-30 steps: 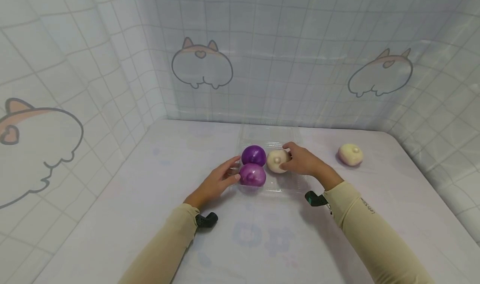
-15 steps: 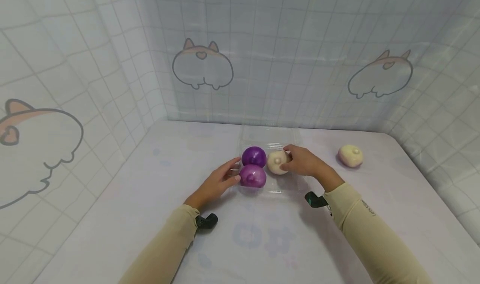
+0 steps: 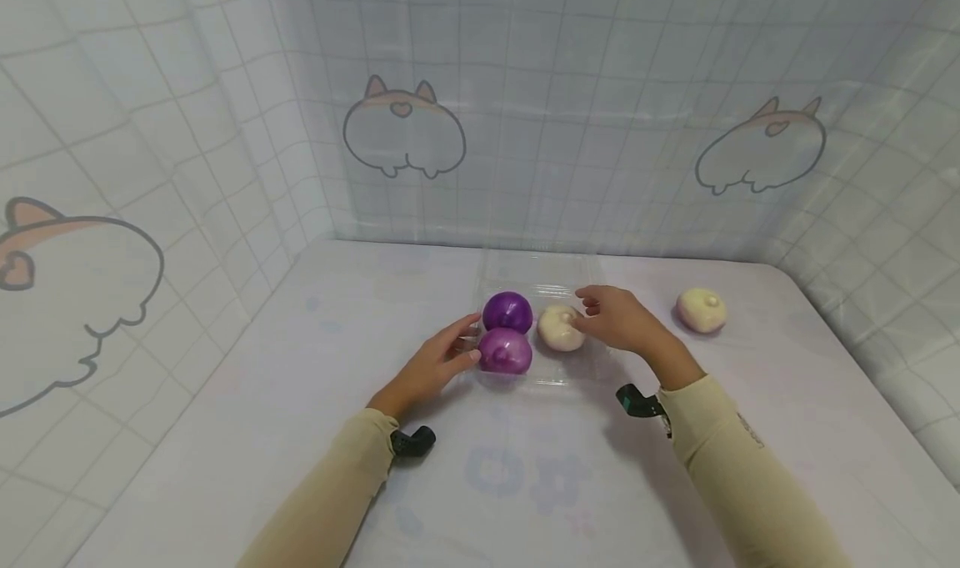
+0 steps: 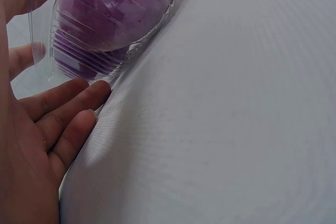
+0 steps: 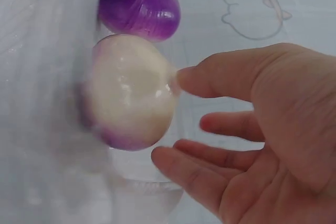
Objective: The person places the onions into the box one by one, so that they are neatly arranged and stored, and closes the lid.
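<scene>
A clear plastic box (image 3: 551, 374) holds two purple onions (image 3: 507, 312) along its left side, the nearer one (image 3: 505, 351) lighter. On its right side sits a pale cream onion (image 3: 558, 330) with a purple tinge underneath. My left hand (image 3: 429, 374) is at the box's left side, fingers relaxed and close against the plastic wall (image 4: 113, 66). Spread fingers of my right hand (image 3: 618, 318) are at the cream onion's right; in the right wrist view the thumb tip (image 5: 191, 81) touches or nearly touches its knob, and the other fingers stand apart from it.
Another pale onion (image 3: 701, 310) lies on the white cloth-covered table (image 3: 337, 301), right of the box. The box's clear lid (image 3: 536, 266) lies folded back behind it. White grid-patterned curtains (image 3: 570, 134) stand at the back and both sides.
My right hand has loosened from the cream onion and drawn slightly right. The onion has tipped and shifted a little right, its knob now facing my thumb. The left hand has stayed still.
</scene>
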`<action>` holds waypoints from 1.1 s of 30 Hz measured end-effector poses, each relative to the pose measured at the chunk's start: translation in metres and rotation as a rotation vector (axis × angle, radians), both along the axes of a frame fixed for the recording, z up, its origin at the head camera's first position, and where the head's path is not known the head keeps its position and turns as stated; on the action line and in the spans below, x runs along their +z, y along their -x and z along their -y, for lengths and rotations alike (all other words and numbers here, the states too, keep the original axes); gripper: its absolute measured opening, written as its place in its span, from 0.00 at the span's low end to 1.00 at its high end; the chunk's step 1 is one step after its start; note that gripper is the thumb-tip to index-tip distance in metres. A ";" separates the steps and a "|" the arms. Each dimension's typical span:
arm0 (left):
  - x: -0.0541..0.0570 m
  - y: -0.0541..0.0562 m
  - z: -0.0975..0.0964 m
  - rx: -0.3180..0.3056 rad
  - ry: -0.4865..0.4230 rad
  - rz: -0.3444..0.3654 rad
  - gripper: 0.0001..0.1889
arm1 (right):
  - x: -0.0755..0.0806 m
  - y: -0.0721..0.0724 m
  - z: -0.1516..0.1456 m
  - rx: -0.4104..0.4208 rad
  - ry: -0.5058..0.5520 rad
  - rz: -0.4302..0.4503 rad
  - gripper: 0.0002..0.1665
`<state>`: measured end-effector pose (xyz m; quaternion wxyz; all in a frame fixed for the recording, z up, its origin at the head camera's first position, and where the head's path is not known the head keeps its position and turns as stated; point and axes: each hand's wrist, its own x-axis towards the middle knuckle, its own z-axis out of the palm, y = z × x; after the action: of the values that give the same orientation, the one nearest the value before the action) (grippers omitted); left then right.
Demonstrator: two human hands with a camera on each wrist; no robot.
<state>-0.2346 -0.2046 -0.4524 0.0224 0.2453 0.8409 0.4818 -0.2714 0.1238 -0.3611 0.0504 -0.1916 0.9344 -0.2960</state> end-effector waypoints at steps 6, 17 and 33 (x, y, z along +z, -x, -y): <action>0.000 0.001 -0.001 0.001 0.002 -0.002 0.34 | -0.008 -0.001 -0.008 -0.050 0.136 -0.064 0.28; -0.001 0.003 -0.002 -0.006 -0.015 -0.004 0.34 | -0.018 -0.011 -0.023 -0.137 0.353 -0.125 0.22; 0.001 0.001 -0.001 -0.022 -0.026 0.020 0.34 | -0.026 -0.012 -0.047 -0.211 0.518 -0.045 0.21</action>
<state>-0.2359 -0.2033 -0.4509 0.0328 0.2500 0.8315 0.4950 -0.2589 0.1704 -0.3875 -0.0521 -0.1065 0.8434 -0.5241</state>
